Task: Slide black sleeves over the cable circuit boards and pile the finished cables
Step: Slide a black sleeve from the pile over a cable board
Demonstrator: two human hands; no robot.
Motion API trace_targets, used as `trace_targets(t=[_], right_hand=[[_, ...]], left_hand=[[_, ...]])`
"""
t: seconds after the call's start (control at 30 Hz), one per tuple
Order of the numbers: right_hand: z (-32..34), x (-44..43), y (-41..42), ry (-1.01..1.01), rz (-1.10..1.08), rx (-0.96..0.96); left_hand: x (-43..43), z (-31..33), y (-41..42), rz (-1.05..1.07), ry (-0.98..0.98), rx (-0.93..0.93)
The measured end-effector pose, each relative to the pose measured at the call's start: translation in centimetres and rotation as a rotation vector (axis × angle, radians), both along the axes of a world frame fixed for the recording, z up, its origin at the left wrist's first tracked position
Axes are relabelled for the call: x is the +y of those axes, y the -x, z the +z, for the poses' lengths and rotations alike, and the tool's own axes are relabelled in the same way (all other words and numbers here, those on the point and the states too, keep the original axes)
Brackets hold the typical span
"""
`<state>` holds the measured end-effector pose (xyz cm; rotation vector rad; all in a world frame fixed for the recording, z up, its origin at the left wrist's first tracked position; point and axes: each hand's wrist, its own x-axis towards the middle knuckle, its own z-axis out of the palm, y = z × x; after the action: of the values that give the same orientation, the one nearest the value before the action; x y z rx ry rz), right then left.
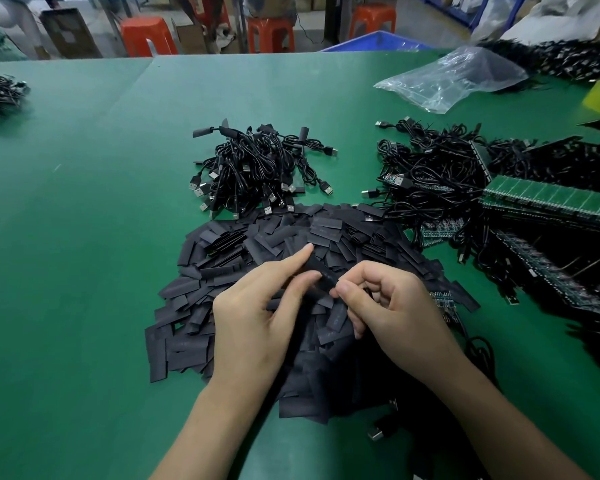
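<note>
Over the near middle of the green table (84,209), the left hand (253,317) pinched a black sleeve (321,276) between thumb and outstretched forefinger, its other fingers loosely bent. The right hand (392,313), fingers curled in, nipped the sleeve's right end with thumb and forefinger; whether it held a cable as well could not be told. Both hands hovered over a heap of loose sleeves (194,327). Just beyond that heap lay a pile of sleeved cables (253,168), and to the right a tangle of bare-board cables (430,174) lay beside green board strips (551,199). A clear plastic bag (454,77) lay far right.
</note>
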<state>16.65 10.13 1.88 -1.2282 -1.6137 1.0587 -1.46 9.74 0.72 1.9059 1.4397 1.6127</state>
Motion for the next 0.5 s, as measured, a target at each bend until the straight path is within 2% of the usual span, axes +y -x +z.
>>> trace_targets(t=[0.1,0.17,0.3,0.5], right_hand=[[-0.2,0.0,0.2,0.034,0.01,0.056],[-0.1,0.0,0.3,0.078,0.041,0.083],[0.2,0.1,-0.4,0.063,0.079,0.029],[1.8,1.9,-0.8,0.054,-0.042,0.034]], left_hand=[[0.0,0.2,-0.6,-0.043,0.252,-0.389],[0.2,0.5,-0.6,-0.069,0.316,-0.553],[0.4,0.8,0.0,-0.064,0.332,-0.598],[0.5,0.6,0.2,-0.064,0.316,-0.57]])
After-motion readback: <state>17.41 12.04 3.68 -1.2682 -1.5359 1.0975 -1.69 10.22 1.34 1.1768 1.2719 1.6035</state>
